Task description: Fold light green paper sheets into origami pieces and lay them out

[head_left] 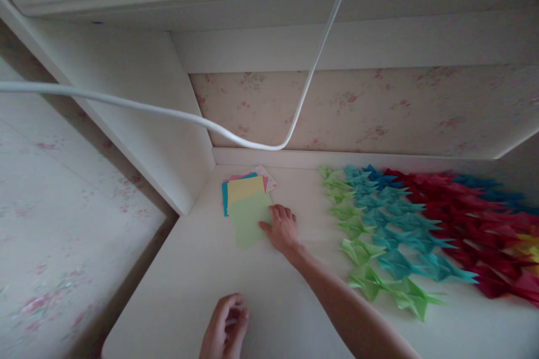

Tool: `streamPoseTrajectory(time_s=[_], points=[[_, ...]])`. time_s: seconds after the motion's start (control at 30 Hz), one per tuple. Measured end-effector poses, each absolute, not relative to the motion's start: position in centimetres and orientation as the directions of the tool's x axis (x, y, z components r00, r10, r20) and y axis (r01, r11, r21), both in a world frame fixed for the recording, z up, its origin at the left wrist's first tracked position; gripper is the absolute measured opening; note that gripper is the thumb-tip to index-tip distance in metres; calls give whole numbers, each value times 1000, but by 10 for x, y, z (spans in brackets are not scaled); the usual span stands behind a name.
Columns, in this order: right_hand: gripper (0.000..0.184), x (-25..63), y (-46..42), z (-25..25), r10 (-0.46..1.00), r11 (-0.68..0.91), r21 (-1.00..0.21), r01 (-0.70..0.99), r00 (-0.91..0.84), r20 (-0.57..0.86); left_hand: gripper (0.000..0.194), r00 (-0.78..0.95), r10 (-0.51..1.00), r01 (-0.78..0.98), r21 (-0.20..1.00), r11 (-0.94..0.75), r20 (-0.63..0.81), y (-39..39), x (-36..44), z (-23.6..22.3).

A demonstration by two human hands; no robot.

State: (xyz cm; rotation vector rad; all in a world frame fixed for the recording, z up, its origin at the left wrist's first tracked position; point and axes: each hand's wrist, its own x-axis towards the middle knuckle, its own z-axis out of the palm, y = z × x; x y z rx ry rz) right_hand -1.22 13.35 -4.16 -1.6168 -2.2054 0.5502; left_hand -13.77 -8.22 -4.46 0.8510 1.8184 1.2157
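Note:
A small stack of coloured paper sheets lies near the back left of the white desk, with a light green sheet (249, 221) on top and a yellow sheet (244, 185) beneath it. Blue and pink edges stick out behind. My right hand (283, 227) is at the right edge of the green sheet, its thumb on the paper and its fingers along the edge. Close to the front of the desk, my left hand (225, 325) hovers loosely curled, a gap between thumb and fingers and nothing visible in it.
Rows of folded paper cranes in green (362, 249), turquoise (400, 235) and red (458, 224) cover the right of the desk (177, 291). A white cable (248, 143) hangs across the view. A side panel (138, 101) borders the left, with a shelf (210, 0) overhead.

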Motion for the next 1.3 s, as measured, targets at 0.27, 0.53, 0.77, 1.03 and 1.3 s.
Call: streamPoseTrajectory(time_s=[0.27, 0.53, 0.77, 1.03, 1.3], points=[[33, -27, 165, -43, 989, 25, -634, 773, -113, -99, 52, -397, 865, 20, 939, 343, -308, -37, -152, -45], [28, -20, 165, -41, 975, -34, -829, 559, -164, -151, 47, -414, 858, 53, 933, 356, -304, -44, -144, -49], [19, 2, 139, -18, 985, -38, -975, 220, -155, -74, 49, -509, 825, 84, 940, 330, -244, -36, -150, -30], [55, 90, 72, 7, 986, -127, -977, -171, -133, -104, 60, -255, 955, 291, 954, -75, 153, 2, -129, -16], [47, 167, 44, 12, 976, -198, -952, -233, -134, -170, 24, -40, 973, 354, 914, -199, 227, 36, -79, -7]])
